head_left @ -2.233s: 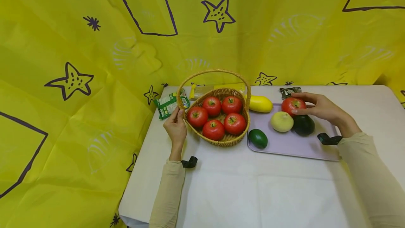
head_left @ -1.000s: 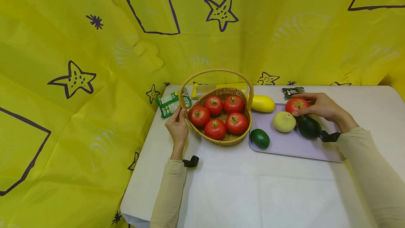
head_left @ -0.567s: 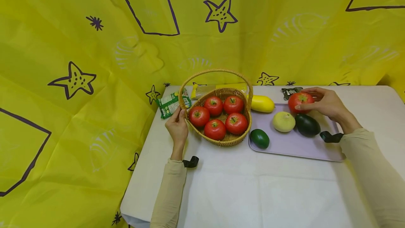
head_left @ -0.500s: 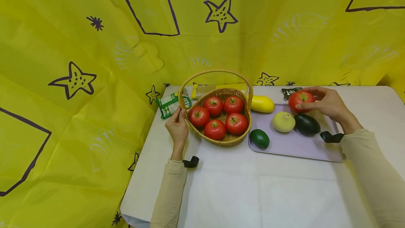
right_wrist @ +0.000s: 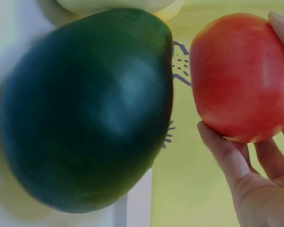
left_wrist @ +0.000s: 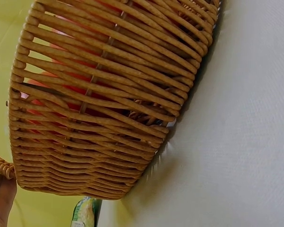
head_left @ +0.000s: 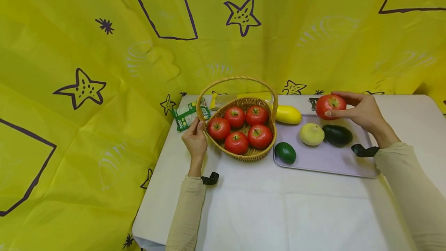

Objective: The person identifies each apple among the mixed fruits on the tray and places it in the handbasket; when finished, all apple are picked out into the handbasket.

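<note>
My left hand pinches the foot of the handle of a wicker basket at its left side. Several red apples lie in the basket. In the left wrist view, the woven wall of the basket fills much of the picture, with my fingertips at the handle on the far left. My right hand holds another red apple between thumb and fingers, over the back of a lilac tray. The right wrist view has this apple raised beside a dark green, avocado-like fruit.
On the tray sit a pale yellow round fruit, the dark green fruit and a smaller green one. A long yellow fruit, a noodle-like pack, a green packet and a black packet lie behind.
My right hand has lifted the apple from beside the dark green fruit, up and slightly right. The dark green fruit shifted a little and settled. My left hand stays at the handle.
</note>
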`<state>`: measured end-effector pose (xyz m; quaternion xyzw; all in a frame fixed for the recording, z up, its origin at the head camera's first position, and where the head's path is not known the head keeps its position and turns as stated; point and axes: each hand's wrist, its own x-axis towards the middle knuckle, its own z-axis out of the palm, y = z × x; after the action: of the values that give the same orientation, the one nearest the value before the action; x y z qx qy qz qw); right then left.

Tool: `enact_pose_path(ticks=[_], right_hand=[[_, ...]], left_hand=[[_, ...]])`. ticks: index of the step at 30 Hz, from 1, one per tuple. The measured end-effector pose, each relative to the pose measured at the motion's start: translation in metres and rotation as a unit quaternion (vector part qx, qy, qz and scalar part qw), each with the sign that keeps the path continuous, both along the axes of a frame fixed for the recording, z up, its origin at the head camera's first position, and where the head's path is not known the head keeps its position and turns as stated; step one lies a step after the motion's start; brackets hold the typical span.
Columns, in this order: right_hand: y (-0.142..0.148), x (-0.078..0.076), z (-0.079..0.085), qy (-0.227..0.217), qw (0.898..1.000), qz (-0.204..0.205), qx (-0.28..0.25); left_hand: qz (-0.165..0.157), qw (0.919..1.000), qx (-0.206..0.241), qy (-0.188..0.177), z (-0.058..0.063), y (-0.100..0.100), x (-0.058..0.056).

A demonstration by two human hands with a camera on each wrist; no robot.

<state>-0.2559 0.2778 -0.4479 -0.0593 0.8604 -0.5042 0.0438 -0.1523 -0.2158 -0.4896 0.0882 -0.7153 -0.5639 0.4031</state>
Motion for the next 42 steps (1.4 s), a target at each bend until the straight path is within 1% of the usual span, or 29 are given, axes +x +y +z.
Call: enact_pose_path(ticks=[3,9,12,16,23,28,32,38,42], right_hand=[[-0.001,0.002,0.003,0.004,1.0,-0.004,-0.003],[-0.006,0.006,0.013,0.01,1.0,-0.007,-0.025],[-0.008,0.009,0.018,0.017,0.999,-0.001,-0.033],[-0.012,0.014,0.024,0.026,0.999,0.015,-0.039],[-0.026,0.021,0.031,0.016,0.997,0.036,-0.06],[-0.039,0.028,0.036,0.02,0.997,0.056,-0.058],[-0.05,0.031,0.039,0.035,0.995,0.072,-0.054],[-0.066,0.036,0.04,0.052,0.99,0.105,-0.082],[-0.077,0.038,0.039,0.055,0.986,0.124,-0.099]], left_hand=[[0.0,1.0,0.004,0.0,0.001,0.0,0.001],[-0.018,0.9996,0.011,0.017,0.001,-0.002,0.002],[-0.021,0.9996,0.01,0.017,0.001,-0.002,0.002],[-0.018,0.9997,0.007,0.017,0.001,-0.002,0.002],[-0.013,0.9998,0.005,0.016,0.001,-0.003,0.001],[-0.012,0.9997,0.008,0.017,0.001,-0.001,0.001],[-0.008,0.9998,0.006,0.019,0.001,-0.001,0.0],[-0.011,0.9997,0.017,0.014,0.001,-0.002,0.001],[-0.014,0.9996,0.021,0.013,0.0,-0.002,0.0]])
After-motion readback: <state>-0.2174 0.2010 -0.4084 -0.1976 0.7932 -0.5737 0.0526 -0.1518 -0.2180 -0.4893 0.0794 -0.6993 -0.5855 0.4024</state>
